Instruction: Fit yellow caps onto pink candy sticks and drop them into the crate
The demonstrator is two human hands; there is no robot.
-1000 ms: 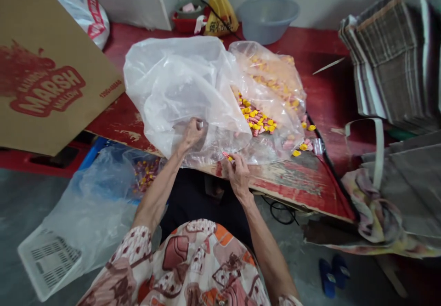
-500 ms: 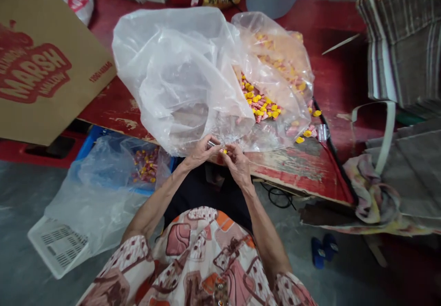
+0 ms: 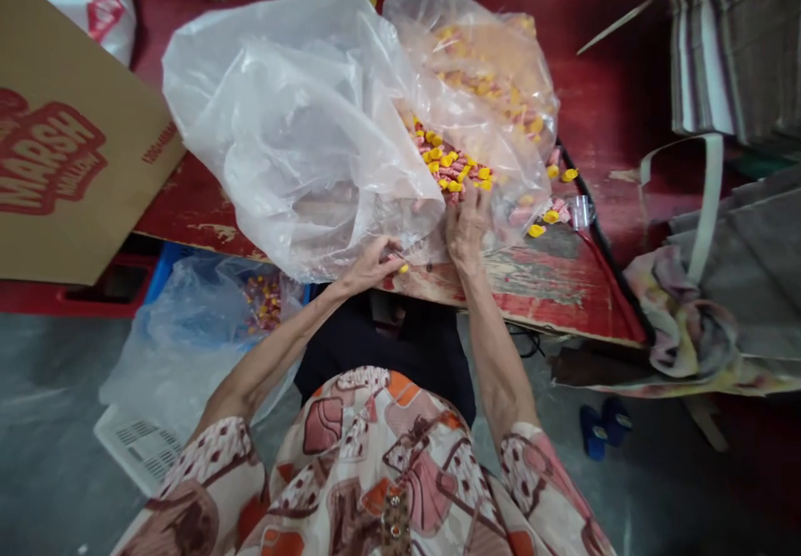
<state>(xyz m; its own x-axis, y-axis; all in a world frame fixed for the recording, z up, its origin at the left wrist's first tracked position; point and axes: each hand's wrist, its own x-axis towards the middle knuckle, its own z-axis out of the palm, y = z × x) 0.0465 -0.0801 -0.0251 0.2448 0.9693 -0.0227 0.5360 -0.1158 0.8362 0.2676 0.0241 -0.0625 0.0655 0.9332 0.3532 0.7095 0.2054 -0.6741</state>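
Note:
My left hand rests at the near edge of the red table, its fingers pinched on a small yellow-tipped candy piece. My right hand reaches forward into the mouth of a large clear plastic bag, fingers spread and touching the heap of pink and yellow candies inside. A second clear bag full of the same candies lies behind it. A few loose candies lie on the table to the right.
A brown cardboard sheet with a red print leans at the left. Below the table a blue crate holds a plastic bag with candies; a white basket sits on the floor. Folded cloth and striped sacks lie at the right.
My right hand has left my left hand and moved forward into the bag onto the candy heap. My left hand stays at the table edge with a piece. The view has tilted down.

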